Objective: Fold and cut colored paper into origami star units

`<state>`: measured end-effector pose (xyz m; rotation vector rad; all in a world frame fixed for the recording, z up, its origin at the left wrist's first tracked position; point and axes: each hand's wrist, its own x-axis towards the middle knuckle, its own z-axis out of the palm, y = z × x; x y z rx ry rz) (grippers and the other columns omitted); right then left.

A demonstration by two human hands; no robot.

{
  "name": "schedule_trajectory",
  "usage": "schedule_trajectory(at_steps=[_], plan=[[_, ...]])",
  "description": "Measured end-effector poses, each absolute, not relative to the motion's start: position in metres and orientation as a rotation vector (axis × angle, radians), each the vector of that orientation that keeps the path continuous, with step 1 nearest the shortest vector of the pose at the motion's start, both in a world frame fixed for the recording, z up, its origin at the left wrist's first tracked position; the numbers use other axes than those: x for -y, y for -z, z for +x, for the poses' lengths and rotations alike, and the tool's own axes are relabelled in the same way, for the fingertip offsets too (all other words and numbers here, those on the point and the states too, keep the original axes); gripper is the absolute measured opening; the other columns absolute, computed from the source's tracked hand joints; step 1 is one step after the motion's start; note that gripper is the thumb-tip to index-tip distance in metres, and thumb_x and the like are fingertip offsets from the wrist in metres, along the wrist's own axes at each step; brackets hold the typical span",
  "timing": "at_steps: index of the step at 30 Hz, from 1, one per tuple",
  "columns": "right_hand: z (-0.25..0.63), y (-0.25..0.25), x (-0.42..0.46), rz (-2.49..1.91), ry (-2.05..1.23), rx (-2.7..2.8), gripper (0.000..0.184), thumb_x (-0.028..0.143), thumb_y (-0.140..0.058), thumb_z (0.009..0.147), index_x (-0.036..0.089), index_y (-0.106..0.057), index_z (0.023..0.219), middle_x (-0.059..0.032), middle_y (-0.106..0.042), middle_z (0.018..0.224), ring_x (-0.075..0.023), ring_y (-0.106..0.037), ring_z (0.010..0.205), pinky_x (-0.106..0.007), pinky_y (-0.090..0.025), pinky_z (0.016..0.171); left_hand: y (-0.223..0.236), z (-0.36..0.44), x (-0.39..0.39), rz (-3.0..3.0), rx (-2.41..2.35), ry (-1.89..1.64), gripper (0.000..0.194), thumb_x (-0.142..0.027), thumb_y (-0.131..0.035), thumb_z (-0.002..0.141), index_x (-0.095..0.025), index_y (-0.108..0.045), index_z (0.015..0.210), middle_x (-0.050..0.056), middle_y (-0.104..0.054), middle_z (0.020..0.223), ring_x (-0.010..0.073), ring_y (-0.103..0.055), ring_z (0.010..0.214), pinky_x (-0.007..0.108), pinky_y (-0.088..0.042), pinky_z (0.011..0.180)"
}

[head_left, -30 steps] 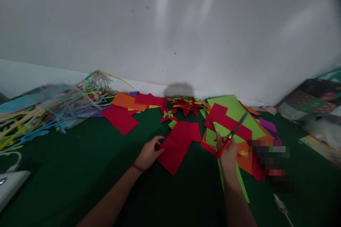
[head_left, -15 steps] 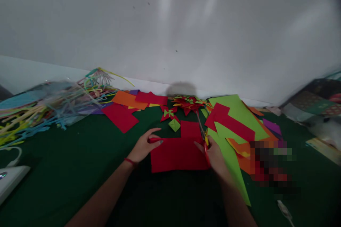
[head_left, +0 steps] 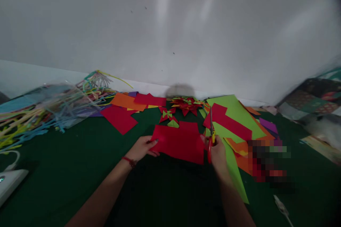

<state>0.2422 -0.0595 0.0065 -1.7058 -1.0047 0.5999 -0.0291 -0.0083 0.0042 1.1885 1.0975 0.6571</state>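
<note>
My left hand (head_left: 144, 148) pinches the left edge of a red sheet of paper (head_left: 178, 143), thumb on top. Scissors (head_left: 213, 137) with red and yellow handles are in my right hand (head_left: 220, 156), blades pointing away from me. The fingertips of that hand also meet the sheet's right edge. The sheet is tilted, its near edge slightly bowed. Just behind it is a smaller red paper piece (head_left: 188, 126), partly covered. A folded green paper piece (head_left: 173, 123) shows beyond the sheet, next to a red and green paper shape (head_left: 167, 115).
A pile of red and green paper stars (head_left: 186, 103) sits by the wall. Green sheets (head_left: 234, 181) and red strips (head_left: 237, 126) lie right; red and orange papers (head_left: 119, 117) lie left. Colourful strips (head_left: 57, 113) fill the far left, near a white device (head_left: 13, 184).
The red sheet has been lifted and moved away from me, now covering part of the folded green piece. My right hand has shifted slightly right, and the scissors have turned more upright in view.
</note>
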Motion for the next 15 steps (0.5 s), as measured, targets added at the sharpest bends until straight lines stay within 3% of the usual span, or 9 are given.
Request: schedule_trajectory(at_steps=[3, 6, 11, 15], plan=[[0.239, -0.011, 0.063, -1.695, -0.612, 0.844, 0.034, 0.054, -0.056, 0.069, 0.021, -0.047, 0.068, 0.004, -0.049, 0.054, -0.0121, -0.044, 0.043, -0.023, -0.033, 0.038, -0.023, -0.033, -0.011, 1.238, -1.181, -0.768, 0.028, -0.041, -0.058, 0.073, -0.013, -0.055, 0.071, 0.0, -0.058, 0.049, 0.0132, -0.059, 0.045, 0.025, -0.047, 0.048], [0.222, -0.012, 0.064, -1.504, -0.909, 0.753, 0.04, 0.061, -0.044, 0.074, 0.022, -0.045, 0.066, 0.0063, -0.04, 0.046, -0.0094, -0.035, 0.034, -0.021, -0.026, 0.032, -0.046, -0.031, -0.033, 1.331, -1.243, -0.896, 0.027, -0.038, -0.055, 0.075, -0.014, -0.052, 0.064, -0.002, -0.054, 0.045, 0.0112, -0.055, 0.042, 0.021, -0.042, 0.045], [0.171, -0.007, 0.07, -1.35, -1.196, 0.791, 0.044, 0.063, -0.042, 0.074, 0.021, -0.053, 0.08, 0.0024, -0.049, 0.061, -0.0091, -0.043, 0.041, -0.022, -0.036, 0.038, -0.068, -0.018, -0.051, 1.504, -1.269, -1.044, 0.033, -0.039, -0.045, 0.081, -0.013, -0.059, 0.066, 0.001, -0.061, 0.054, 0.0124, -0.056, 0.046, 0.022, -0.04, 0.047], [0.147, 0.004, 0.079, -1.39, -1.245, 0.883, 0.048, 0.064, -0.042, 0.074, 0.019, -0.056, 0.078, 0.0046, -0.042, 0.048, -0.0089, -0.041, 0.036, -0.021, -0.035, 0.035, -0.076, -0.017, -0.053, 1.595, -1.311, -1.078, 0.034, -0.038, -0.046, 0.08, -0.013, -0.063, 0.064, 0.001, -0.06, 0.047, 0.0143, -0.054, 0.046, 0.022, -0.037, 0.047]])
